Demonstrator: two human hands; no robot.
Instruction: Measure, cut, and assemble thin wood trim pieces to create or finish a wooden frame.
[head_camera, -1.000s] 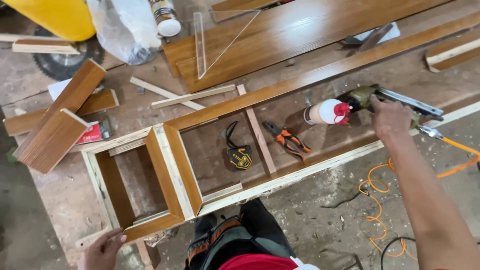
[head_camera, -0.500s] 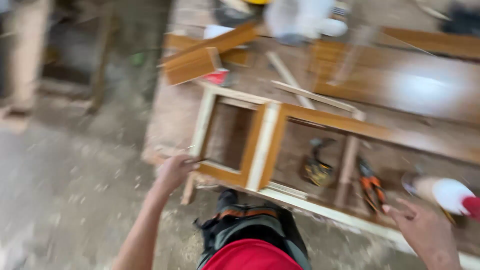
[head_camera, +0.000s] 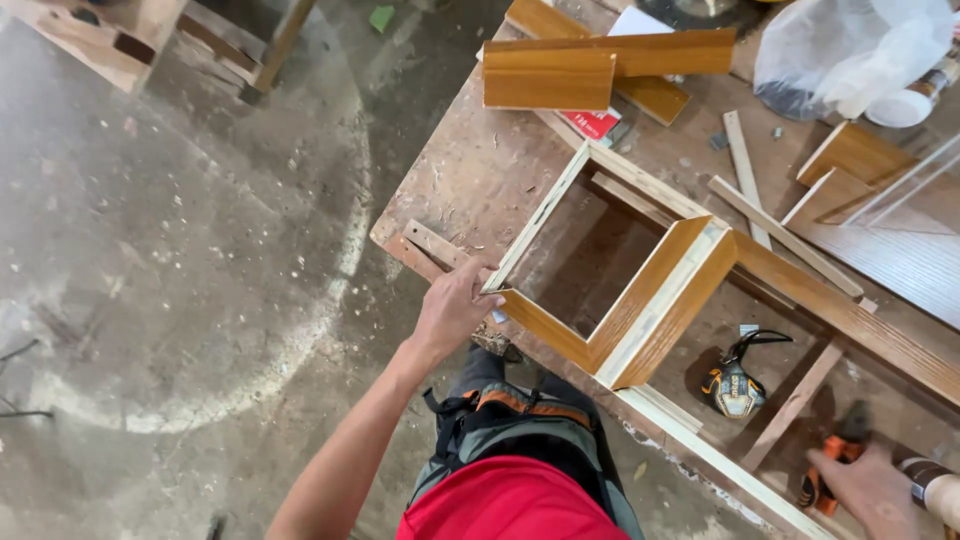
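Dusty concrete floor at nine o'clock, scarred wooden workbench filling the right half.

Across the bench from centre toward four o'clock lies a long wooden frame, orange-brown veneer outside, pale edges, with a square compartment at its near end. Loose veneered boards sit at twelve o'clock, a clear plastic bag at one o'clock. The left hand grips the frame's near corner, fingers curled over it. At five o'clock the right hand rests on orange-handled pliers; how tightly it holds cannot be told. A tape measure lies inside the frame.
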